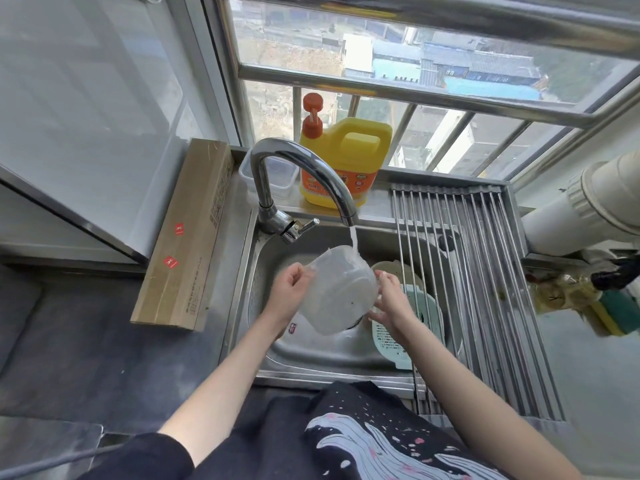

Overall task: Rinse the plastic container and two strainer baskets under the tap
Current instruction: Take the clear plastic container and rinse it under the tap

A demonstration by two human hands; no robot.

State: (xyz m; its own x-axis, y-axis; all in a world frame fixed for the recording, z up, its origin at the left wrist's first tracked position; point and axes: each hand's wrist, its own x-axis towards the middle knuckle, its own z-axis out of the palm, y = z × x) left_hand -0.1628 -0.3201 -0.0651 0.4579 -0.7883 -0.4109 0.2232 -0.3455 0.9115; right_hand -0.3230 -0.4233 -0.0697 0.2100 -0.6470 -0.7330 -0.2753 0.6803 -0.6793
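Colours at the kitchen sink

The plastic container point(336, 292) is cloudy, see-through white; beside it lie a pale mint-green strainer basket point(408, 337) and a cream one point(398, 271). The sink point(311, 351), tap point(298, 171) and ridged drying rack point(485, 289) are shiny silver steel. The detergent jug point(349, 161) is bright yellow with an orange label and orange pump. The cardboard box point(188, 233) is brown with small red stickers. The worktop point(86, 341) is dark grey. The black shirt point(381, 441) carries a pale wave pattern with pink flecks.
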